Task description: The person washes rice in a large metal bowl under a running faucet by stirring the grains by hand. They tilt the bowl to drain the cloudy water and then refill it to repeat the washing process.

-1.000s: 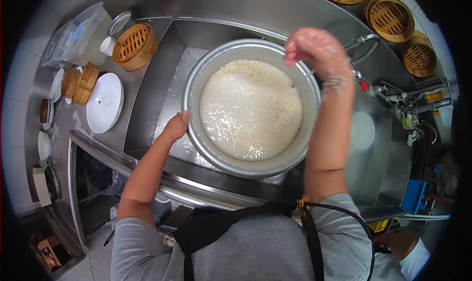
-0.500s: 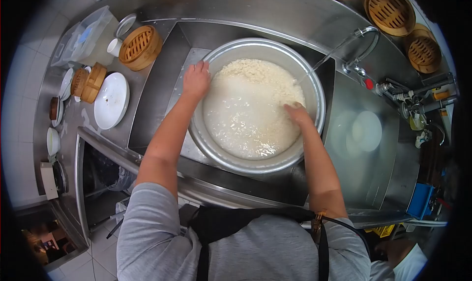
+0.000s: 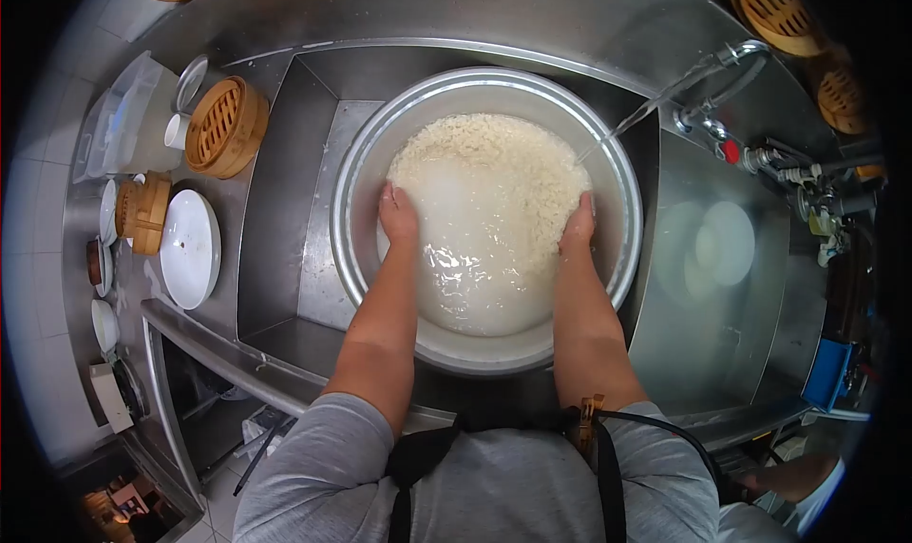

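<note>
We see the big metal pot (image 3: 622, 258) standing in the sink (image 3: 285, 210), full of rice (image 3: 494, 172) and cloudy water. Our left hand (image 3: 398, 215) at nine o'clock and right hand (image 3: 577, 228) at three o'clock press, unclenched, into the rice. The tap (image 3: 731, 63) at two o'clock pours water in.

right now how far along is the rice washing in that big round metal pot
Done: the big round metal pot sits in the steel sink, loaded with white rice and cloudy water. In hand: the left hand and right hand are both down in the rice while the chrome tap runs a stream into the pot. Left: the water looks milky and undrained, so probably more rinsing.
</note>
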Tool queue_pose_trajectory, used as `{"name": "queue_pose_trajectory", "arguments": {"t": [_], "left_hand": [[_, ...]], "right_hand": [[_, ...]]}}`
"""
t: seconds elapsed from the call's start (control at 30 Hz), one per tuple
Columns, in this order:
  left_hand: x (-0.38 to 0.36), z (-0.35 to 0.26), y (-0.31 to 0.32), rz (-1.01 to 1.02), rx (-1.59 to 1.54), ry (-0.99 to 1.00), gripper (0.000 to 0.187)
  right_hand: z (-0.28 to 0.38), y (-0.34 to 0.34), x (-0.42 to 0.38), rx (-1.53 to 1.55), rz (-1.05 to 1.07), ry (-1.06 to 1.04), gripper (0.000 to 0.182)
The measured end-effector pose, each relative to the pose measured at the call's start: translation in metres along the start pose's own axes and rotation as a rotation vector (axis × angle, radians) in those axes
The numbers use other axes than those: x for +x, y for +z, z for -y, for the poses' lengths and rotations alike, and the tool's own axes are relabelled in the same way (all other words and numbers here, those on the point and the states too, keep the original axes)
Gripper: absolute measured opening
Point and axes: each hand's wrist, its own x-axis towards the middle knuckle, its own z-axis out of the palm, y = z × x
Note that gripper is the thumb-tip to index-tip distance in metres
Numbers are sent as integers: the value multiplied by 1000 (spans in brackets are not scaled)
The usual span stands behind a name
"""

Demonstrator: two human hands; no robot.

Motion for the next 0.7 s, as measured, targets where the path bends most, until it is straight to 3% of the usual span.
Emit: {"name": "queue_pose_trajectory", "arguments": {"t": [0.07, 0.13, 0.2, 0.27, 0.3, 0.37, 0.43, 0.53, 0.57, 0.67, 0.7], "left_hand": [[3, 7, 5, 111, -183, -122, 53], [-4, -13, 9, 206, -340, -269, 55], [-27, -62, 14, 290, -458, -447, 58], [-47, -109, 19, 401, -343, -724, 57], [-51, -117, 21, 533, -449, -665, 61], [-62, -127, 23, 797, -672, -538, 70], [-58, -149, 10, 780, -598, -559, 63], [-52, -149, 9, 624, -608, -500, 51], [-52, -147, 10, 554, -630, -464, 46], [-50, -159, -13, 437, -241, -302, 40], [-42, -138, -15, 356, -127, -182, 49]], "right_hand": [[-4, -1, 11, 220, 170, 120, 59], [3, 11, 1, 186, 295, 135, 57], [8, 29, -16, 129, 388, 184, 56], [3, 50, -29, 57, 446, 264, 56], [-3, 56, -32, 129, 531, 244, 52], [0, 64, -43, -82, 647, 205, 51], [20, 77, -69, -355, 770, 59, 51], [57, 107, -142, -729, 400, -142, 55], [59, 105, -140, -856, 453, -185, 57], [66, 87, -108, -1150, 581, -372, 64], [68, 73, -88, -1192, 607, -469, 65]]}}
